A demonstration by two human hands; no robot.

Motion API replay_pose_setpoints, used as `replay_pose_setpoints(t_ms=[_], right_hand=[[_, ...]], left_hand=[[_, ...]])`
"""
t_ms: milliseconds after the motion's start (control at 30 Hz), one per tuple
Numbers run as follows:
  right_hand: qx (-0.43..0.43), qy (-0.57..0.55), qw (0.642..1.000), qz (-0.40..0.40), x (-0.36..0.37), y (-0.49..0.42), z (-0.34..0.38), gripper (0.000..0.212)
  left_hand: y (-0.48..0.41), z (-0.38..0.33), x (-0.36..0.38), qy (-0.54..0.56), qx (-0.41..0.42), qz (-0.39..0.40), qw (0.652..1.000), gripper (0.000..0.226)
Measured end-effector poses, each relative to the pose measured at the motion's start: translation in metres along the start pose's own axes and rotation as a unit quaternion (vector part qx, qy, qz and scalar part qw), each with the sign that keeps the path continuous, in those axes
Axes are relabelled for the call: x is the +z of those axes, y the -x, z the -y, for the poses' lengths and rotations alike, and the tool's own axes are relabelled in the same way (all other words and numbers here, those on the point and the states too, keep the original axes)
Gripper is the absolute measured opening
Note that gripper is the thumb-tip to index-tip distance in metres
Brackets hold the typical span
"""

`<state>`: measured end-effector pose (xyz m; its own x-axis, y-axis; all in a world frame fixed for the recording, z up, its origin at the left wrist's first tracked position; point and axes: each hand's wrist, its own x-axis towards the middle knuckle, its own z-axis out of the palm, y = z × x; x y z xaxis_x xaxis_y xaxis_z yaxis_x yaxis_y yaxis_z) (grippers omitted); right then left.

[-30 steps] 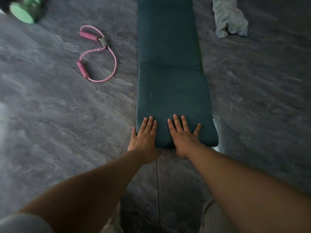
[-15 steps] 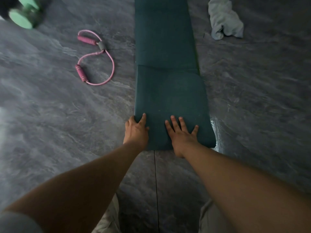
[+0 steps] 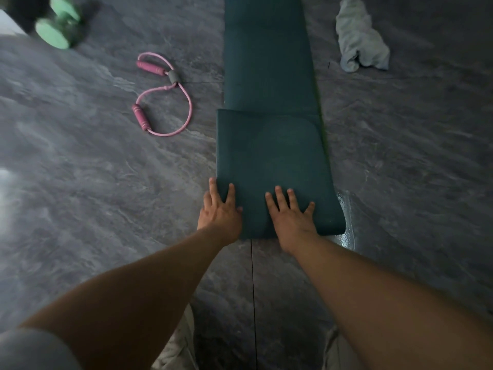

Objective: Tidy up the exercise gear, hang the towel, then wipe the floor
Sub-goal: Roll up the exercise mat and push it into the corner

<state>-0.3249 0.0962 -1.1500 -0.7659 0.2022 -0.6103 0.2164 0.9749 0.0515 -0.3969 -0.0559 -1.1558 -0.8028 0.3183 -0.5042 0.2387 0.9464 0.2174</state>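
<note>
Only the yoga mat (image 3: 269,145) is begun, I judge: left hand (image 3: 220,212), right hand (image 3: 290,216) press it, fingers apart; dumbbell (image 3: 57,25), towel (image 3: 360,41) untouched

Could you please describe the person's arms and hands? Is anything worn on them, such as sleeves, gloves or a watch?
Both forearms are bare down to the wrists. The left hand and the right hand wear no gloves, and no ring, watch or bracelet shows. A grey short sleeve covers the left upper arm. No sleeve is in view on the right arm.
</note>
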Motion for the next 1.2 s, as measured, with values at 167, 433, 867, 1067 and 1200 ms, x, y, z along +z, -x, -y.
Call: replay_pose_setpoints(t_ms=[167,433,867,1067,1200], right_hand=[[0.012,-0.002,0.998,0.054,-0.009,-0.001,0.008,0.108],[-0.006,0.037,0.996,0.075,-0.028,0.017,0.005,0.106],[0.000,0.088,0.994,0.062,-0.078,0.092,0.010,0.084],[-0.016,0.072,0.997,-0.004,-0.068,0.154,0.012,0.089],[-0.036,0.041,0.993,-0.107,-0.066,0.171,0.003,0.091]], left_hand=[[0.019,0.006,0.006,-0.109,0.175,-0.063,0.977,0.101],[0.024,-0.010,0.011,-0.258,0.203,-0.083,0.941,0.092],[0.090,-0.016,-0.040,-0.144,0.199,-0.040,0.968,0.083],[0.142,-0.011,-0.060,-0.109,0.223,0.005,0.969,0.085],[0.153,-0.012,-0.085,-0.078,0.231,0.006,0.970,0.081]])
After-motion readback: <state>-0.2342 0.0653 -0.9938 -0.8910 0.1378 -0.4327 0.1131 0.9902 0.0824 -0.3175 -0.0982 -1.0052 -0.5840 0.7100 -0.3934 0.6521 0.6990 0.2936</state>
